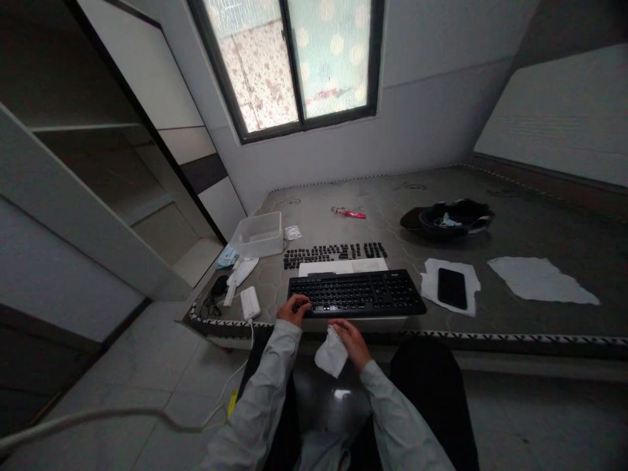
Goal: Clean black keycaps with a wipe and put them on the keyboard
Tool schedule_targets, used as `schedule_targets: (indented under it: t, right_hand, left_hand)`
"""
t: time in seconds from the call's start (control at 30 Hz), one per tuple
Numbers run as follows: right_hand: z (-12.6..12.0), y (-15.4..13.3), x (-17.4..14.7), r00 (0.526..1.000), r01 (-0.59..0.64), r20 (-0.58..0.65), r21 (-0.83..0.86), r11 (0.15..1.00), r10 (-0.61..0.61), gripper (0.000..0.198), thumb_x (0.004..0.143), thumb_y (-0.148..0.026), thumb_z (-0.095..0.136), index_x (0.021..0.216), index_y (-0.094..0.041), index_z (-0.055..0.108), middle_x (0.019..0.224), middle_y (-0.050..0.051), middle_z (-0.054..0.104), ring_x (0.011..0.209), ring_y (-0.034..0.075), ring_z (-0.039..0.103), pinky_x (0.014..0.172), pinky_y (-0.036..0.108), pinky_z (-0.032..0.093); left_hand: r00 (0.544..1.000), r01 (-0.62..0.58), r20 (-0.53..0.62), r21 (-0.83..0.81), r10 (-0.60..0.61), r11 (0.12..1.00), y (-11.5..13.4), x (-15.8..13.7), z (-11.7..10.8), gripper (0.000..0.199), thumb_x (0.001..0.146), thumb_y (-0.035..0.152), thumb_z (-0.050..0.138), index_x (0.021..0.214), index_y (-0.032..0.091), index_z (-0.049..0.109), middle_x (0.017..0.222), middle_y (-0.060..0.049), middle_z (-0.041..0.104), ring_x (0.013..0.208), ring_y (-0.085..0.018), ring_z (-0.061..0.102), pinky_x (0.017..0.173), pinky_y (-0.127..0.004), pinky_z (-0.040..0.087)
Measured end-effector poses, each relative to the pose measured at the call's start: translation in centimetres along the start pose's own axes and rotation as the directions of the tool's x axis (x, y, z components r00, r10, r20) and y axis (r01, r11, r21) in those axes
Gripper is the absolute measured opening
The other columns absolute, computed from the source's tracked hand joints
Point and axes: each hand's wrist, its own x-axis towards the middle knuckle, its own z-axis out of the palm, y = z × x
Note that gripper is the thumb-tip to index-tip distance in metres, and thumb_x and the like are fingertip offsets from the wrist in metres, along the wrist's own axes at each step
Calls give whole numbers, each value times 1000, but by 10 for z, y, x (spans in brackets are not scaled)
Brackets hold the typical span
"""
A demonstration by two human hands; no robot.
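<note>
While the right hand (pixel 353 341) pinches a tissue (pixel 330 357), the left hand (pixel 293 311) is curled at the keyboard (pixel 360 293), just ahead of both; whether it grips anything, I cannot tell. Keycaps (pixel 375 250) lie farther beyond, a phone (pixel 452 288) rightward.

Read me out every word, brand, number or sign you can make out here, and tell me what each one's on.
Nothing can be read with certainty.
Black keyboard: small light mark near its far right corner, too blurred to read; key legends too small.
Loose black keycaps: too small to read.
Small white packet: any print is too blurred to read.
Dark phone: no readable text.
</note>
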Motion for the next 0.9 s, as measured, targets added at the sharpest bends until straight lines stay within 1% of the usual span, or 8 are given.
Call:
schedule_targets:
  t: [0.13, 0.2, 0.27, 0.33, 0.47, 0.6, 0.7, 0.9]
  right_hand:
    - [-2, 2, 1, 1000, 4, 10, 3, 1000, -4, 33, 62, -47, 71, 81, -20, 67, 61, -1, 63, 54, 13, 52, 53, 25, 37]
    - [-3, 4, 1, 1000, 7, 16, 3, 1000, -7, 32, 62, -47, 71, 82, -21, 67, 63, -1, 64, 55, 13, 53, 54, 25, 38]
    - [-3, 5, 1, 1000, 12, 16, 2, 1000, -12, 32, 63, -46, 70, 82, -21, 68, 66, 0, 65, 58, 15, 54, 55, 26, 39]
    - [-3, 5, 1, 1000, 19, 12, -2, 1000, -19, 32, 63, -46, 70, 81, -21, 68, 67, 1, 65, 59, 16, 55, 56, 27, 40]
    - [-2, 3, -2, 999, 38, 5, -16, 999, -38, 30, 61, -46, 71, 79, -22, 68, 68, 0, 65, 60, 15, 54, 57, 27, 40]
    - [-2, 1, -3, 999, 41, 8, -36, 999, -41, 30, 61, -47, 70, 78, -22, 69, 65, 0, 64, 59, 16, 53, 56, 27, 39]
    - [-2, -1, -3, 999, 39, 3, -46, 998, -39, 32, 60, -49, 71, 77, -22, 69, 63, 0, 64, 56, 16, 53, 55, 28, 39]
    - [-3, -1, -3, 999, 31, -9, -52, 998, -31, 34, 57, -50, 71, 76, -21, 69, 62, 0, 64, 56, 16, 54, 54, 28, 40]
  left_hand:
    - [998, -58, 28, 107, 55, 993, 11, 25, -4, 15, 79, 31, 57, 92, 25, 62, 88, 1, 71, 84, -16, 66, 71, -26, 49]
    - [996, -88, 46, 162, 81, 983, 15, 38, -2, 17, 82, 28, 54, 96, 26, 62, 93, 0, 71, 87, -17, 65, 76, -27, 49]
    - [991, -123, 72, 210, 110, 970, 18, 49, 1, 19, 83, 26, 52, 99, 26, 63, 102, -2, 68, 93, -17, 63, 82, -28, 47]
    - [987, -148, 103, 254, 125, 956, 19, 59, 6, 20, 84, 26, 52, 99, 25, 65, 108, -4, 64, 96, -17, 61, 84, -28, 47]
    - [974, -180, 193, 323, 122, 929, 21, 75, 20, 22, 81, 28, 56, 99, 25, 67, 103, -5, 64, 91, -17, 62, 83, -28, 48]
    - [952, -218, 285, 371, 113, 903, 21, 84, 30, 26, 78, 29, 58, 103, 26, 65, 103, -3, 66, 93, -19, 62, 85, -30, 48]
    - [935, -235, 341, 406, 93, 883, 21, 90, 35, 27, 76, 31, 60, 102, 26, 64, 100, -3, 68, 94, -20, 62, 86, -31, 47]
    - [907, -270, 415, 442, 71, 855, 15, 102, 41, 24, 76, 30, 58, 98, 27, 67, 104, -5, 67, 97, -22, 61, 86, -32, 47]
